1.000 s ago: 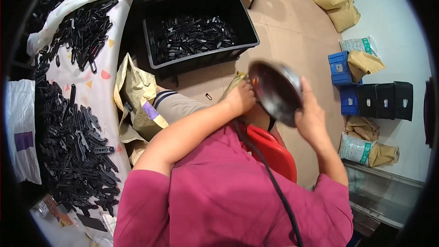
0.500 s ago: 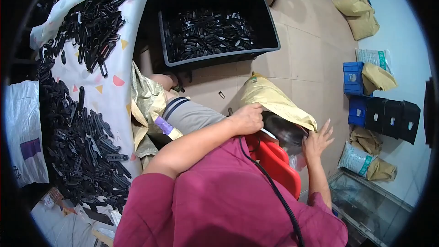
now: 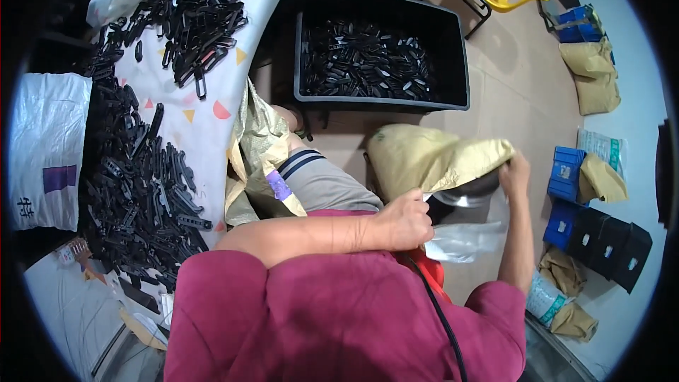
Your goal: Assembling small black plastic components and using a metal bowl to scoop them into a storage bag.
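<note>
A: Where does the sack (image 3: 417,159) lie from the person's hands?

B: It lies at 12 o'clock from the left hand (image 3: 407,223) and at 9 o'clock from the right hand (image 3: 515,173).

A: And its long axis?

B: It runs slantwise: the far end points toward 10 o'clock, the mouth toward 4 o'clock.

A: How are the hands?

B: The left one is closed like a fist and seems to pinch the near end of the rim. The right one has bent fingers at the other end; it is blurred, so whether it grips, or also touches the bowl (image 3: 472,192), one cannot tell.

A: Which is nearer to this bowl?

B: The right one. The bowl sits partly covered in the mouth, at 8 o'clock from it.
</note>
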{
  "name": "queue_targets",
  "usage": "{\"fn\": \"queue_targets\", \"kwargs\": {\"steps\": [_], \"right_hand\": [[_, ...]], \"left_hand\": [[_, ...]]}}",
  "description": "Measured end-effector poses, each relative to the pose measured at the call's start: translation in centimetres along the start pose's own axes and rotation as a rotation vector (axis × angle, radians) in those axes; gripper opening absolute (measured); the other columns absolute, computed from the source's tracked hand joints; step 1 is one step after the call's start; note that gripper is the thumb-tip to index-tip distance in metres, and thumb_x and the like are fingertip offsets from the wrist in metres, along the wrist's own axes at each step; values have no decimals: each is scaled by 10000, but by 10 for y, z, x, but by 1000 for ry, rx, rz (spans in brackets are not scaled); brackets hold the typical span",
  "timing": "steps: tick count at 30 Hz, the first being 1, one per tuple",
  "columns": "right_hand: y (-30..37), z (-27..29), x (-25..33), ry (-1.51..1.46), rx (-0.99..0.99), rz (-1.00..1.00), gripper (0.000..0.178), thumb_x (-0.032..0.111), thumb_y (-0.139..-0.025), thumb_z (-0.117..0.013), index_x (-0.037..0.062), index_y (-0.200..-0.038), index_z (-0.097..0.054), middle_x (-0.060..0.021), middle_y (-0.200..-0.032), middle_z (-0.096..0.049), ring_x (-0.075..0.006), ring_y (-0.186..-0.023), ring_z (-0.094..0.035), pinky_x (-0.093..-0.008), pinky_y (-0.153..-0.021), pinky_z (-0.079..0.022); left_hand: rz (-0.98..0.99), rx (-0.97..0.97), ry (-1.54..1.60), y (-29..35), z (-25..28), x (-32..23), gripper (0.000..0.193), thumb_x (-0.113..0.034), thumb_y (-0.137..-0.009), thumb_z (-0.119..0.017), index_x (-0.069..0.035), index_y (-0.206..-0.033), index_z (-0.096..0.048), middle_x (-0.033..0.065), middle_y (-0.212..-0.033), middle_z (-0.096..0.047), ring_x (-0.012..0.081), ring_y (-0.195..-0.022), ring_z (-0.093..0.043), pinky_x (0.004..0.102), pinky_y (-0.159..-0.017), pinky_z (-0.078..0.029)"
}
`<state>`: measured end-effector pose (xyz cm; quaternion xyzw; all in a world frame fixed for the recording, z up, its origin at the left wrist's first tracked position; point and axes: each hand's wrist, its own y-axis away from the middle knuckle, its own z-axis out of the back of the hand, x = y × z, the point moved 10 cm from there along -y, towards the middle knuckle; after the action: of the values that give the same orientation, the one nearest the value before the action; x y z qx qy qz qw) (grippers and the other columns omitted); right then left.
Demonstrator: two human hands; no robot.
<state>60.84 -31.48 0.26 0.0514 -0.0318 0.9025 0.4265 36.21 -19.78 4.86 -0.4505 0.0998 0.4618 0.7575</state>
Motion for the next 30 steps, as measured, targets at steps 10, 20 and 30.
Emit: {"fn": "queue_targets", "kwargs": {"steps": [10,20,30], "right_hand": [[-42,16,163,334,-321,486,93,97,-704,-586,87,-795,-577,-155,-1195,-528,-288,-1012,-539,-324,-712,-520],[44,-13,100,237,272,-78,662,29,-749,-541,306,-1340,-429,-169,-831,-553,-355,-712,-615,-456,-628,-503],[5,-162,30,-209,-112,-130,412,229,-943,-356,162,-1349,-370,-225,-1302,-439,-388,-1182,-428,-412,-987,-345]], "left_hand": [[172,99,-360,25,73,39,44,-128,-581,-575,-111,-581,-534,-3,-559,-502,167,-621,-525,337,-749,-411],[107,743,-311,9,-4,5,146,-163,-706,-548,-110,-589,-618,47,-552,-589,212,-556,-590,374,-794,-429],[347,1293,198,-23,-74,43,360,-197,-805,-411,39,-873,-673,248,-952,-633,381,-908,-615,445,-819,-479]]}}
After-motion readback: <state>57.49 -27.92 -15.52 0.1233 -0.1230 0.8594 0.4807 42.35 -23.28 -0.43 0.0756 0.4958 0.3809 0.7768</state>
